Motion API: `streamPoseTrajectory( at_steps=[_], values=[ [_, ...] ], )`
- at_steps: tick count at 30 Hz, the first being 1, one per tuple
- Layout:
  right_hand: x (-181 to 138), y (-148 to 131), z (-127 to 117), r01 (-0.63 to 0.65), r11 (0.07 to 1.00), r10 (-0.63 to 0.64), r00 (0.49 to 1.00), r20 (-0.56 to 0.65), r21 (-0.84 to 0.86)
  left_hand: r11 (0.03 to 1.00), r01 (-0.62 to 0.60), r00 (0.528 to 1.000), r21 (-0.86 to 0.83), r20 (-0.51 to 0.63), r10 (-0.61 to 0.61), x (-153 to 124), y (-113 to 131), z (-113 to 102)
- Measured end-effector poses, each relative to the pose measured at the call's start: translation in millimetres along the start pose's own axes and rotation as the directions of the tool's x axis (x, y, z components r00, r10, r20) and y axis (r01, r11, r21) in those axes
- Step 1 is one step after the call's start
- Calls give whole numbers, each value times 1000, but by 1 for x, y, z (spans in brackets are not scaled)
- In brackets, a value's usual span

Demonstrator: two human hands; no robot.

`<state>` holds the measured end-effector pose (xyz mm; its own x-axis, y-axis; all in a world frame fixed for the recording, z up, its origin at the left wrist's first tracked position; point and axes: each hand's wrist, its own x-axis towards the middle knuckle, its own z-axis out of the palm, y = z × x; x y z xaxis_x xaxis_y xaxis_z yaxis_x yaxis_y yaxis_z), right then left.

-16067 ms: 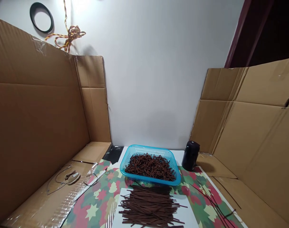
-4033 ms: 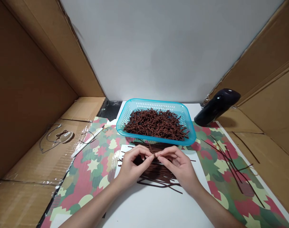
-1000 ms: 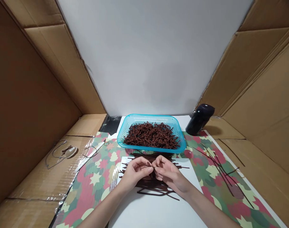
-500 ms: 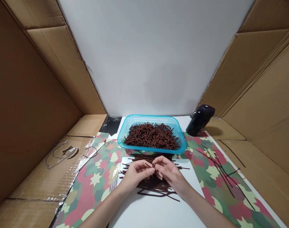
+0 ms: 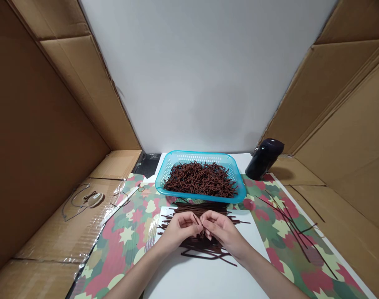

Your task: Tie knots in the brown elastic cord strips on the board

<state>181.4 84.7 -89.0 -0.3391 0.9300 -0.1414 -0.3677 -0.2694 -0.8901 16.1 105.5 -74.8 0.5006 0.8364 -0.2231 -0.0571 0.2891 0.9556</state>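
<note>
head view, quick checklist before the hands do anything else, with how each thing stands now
1. Left hand and right hand close together over the strip pile: ok
2. Brown piece seen at the left hand's fingertips: ok
3. Shape of that brown piece, and whether the right hand grips it too: cannot tell, the fingers cover too much
4. Blue basket upright, just beyond the strip pile: ok
5. Short brown pieces kept inside the basket's rim: ok
6. All long strips gathered in one pile: not ok, a few loose strips lie off to the right
</note>
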Motion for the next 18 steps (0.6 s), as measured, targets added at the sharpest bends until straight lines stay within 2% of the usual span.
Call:
streamPoseTrajectory(
  at_steps=[10, 15, 18],
  values=[
    [-4, -5, 5, -88, 991, 81, 994, 67, 97, 999, 13, 999, -37, 42, -11, 1, -2, -1],
    [-2, -6, 5, -74, 993, 70, 996, 50, 88, 999, 4, 999, -37, 52, -2, 0, 0, -1],
    [-2, -8, 2, -48, 997, 47, 998, 31, 63, 999, -16, 1000, -41, 9, 16, -2, 3, -2]
  ],
)
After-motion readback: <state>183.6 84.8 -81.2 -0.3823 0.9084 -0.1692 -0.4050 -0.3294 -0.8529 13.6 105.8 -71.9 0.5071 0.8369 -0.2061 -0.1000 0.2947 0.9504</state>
